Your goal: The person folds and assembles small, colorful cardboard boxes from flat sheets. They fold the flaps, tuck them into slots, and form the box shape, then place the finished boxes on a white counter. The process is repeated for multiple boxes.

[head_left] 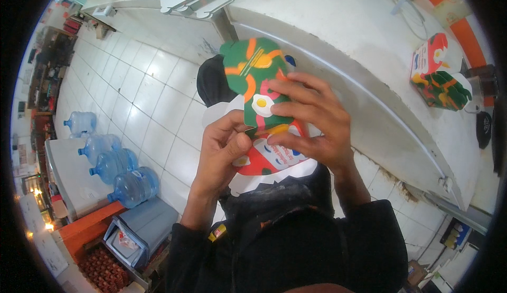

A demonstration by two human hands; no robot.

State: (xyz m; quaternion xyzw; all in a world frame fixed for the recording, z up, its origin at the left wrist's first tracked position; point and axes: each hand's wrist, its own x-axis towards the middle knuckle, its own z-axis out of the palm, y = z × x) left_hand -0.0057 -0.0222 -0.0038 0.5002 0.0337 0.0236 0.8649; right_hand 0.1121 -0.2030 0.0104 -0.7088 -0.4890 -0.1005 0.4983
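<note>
The person's left hand (224, 147) pinches the lower left edge of a green carton (257, 76) between thumb and fingers. The right hand (319, 121) grips its right side, fingers apart over the printed face, thumb near the lower edge. The carton, decorated with a fried egg and orange bands, is held in front of the body. Just below it shows a red-and-white printed card (280, 158), bordered by white edges. To the right, a curved white desk (343, 31) carries a red-and-green box (438, 73). Farther off, at left, blue water bottles (135, 186) line up near a grey bin (150, 224), beside the tiled floor (140, 84).
</note>
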